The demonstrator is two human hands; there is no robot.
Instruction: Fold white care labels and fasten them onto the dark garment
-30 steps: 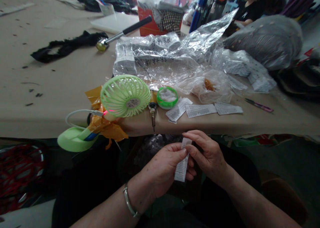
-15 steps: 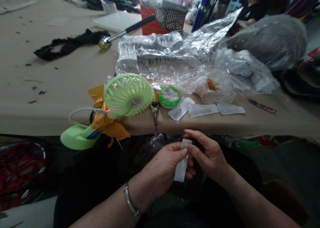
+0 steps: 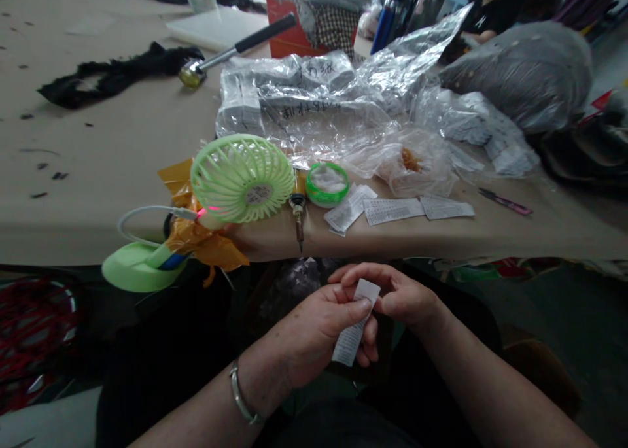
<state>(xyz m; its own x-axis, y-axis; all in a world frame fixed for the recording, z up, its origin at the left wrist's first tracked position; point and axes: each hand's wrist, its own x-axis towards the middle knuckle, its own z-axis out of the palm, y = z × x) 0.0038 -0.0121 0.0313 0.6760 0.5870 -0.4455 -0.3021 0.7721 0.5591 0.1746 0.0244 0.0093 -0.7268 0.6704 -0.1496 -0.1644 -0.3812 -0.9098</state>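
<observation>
Here the left grip (image 3: 318, 327) pinches a printed label (image 3: 350, 339) beside the right grip (image 3: 400, 295).

The left grip (image 3: 321, 327) pinches a printed white strip (image 3: 348, 342).

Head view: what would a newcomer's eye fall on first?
The pale green fan, left of centre at the front edge of the table, stands out first. Below that edge, the left hand pinches a printed strip, the right hand close by. Clear plastic packaging glints farther back.

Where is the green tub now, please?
In the head view, the tub is on the table, between the soldering iron at left and printed slips at right.
</observation>
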